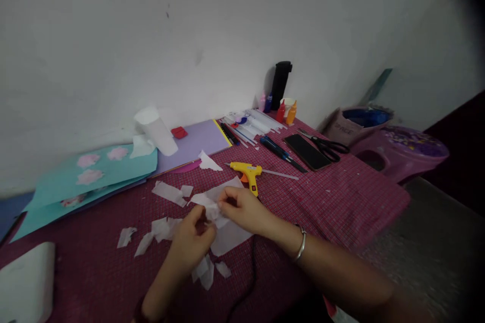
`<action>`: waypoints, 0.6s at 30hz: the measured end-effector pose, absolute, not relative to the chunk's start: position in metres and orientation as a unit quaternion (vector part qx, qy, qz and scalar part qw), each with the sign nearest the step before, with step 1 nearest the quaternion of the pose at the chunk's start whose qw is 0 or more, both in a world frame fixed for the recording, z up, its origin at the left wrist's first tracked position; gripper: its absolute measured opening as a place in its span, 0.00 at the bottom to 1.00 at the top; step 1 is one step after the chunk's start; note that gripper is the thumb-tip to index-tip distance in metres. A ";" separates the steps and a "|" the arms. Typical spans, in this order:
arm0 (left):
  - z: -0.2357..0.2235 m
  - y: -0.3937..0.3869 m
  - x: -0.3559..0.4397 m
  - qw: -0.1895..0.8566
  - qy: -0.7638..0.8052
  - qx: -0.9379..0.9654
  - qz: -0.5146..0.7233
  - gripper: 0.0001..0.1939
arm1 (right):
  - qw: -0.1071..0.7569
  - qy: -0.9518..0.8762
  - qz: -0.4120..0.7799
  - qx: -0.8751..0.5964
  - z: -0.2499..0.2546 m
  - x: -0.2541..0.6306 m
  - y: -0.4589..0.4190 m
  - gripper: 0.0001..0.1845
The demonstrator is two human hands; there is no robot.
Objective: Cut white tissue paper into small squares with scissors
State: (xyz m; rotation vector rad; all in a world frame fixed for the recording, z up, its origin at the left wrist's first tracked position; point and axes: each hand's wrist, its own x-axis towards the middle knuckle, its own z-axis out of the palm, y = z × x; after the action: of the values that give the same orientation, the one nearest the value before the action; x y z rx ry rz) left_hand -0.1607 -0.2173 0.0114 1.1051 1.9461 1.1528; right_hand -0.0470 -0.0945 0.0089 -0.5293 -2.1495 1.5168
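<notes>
Between my hands is a crumpled piece of white tissue paper (212, 212), pinched from both sides. My left hand (194, 236) grips its near left edge with thumb and fingertips. The fingers of my right hand (240, 206) are closed on its right edge. Under them a flat white sheet (232, 238) lies on the red checked tablecloth (303, 207). Torn tissue scraps (162, 228) are scattered around my left hand. Just beyond my right hand rests a yellow hot glue gun (248, 171) with a glue stick out of its back.
A turquoise card with pink paper flowers (89, 161) lies at the left, near a tissue roll (156, 130). Right of the glue gun are a blue cutter (278, 150), a phone (306, 151) and scissors (328, 146). Paint bottles (291, 113) stand by the wall.
</notes>
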 end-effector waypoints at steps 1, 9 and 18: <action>0.012 -0.217 -0.161 0.337 0.718 0.405 0.454 0.06 | 0.224 -0.784 0.546 -0.191 0.009 -0.047 -0.096 0.04; 0.007 -0.215 -0.160 0.275 0.748 0.365 0.481 0.13 | 0.196 -0.826 0.499 -0.173 0.020 -0.041 -0.107 0.04; 0.010 -0.220 -0.160 0.270 0.754 0.384 0.459 0.13 | 0.230 -0.831 0.461 -0.212 0.006 -0.046 -0.097 0.05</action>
State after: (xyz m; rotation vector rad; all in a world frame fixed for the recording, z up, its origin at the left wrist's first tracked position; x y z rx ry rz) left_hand -0.1601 -0.2200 0.0100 1.0355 2.0318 1.2383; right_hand -0.0462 -0.0967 0.0062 -0.5833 -2.2859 1.2678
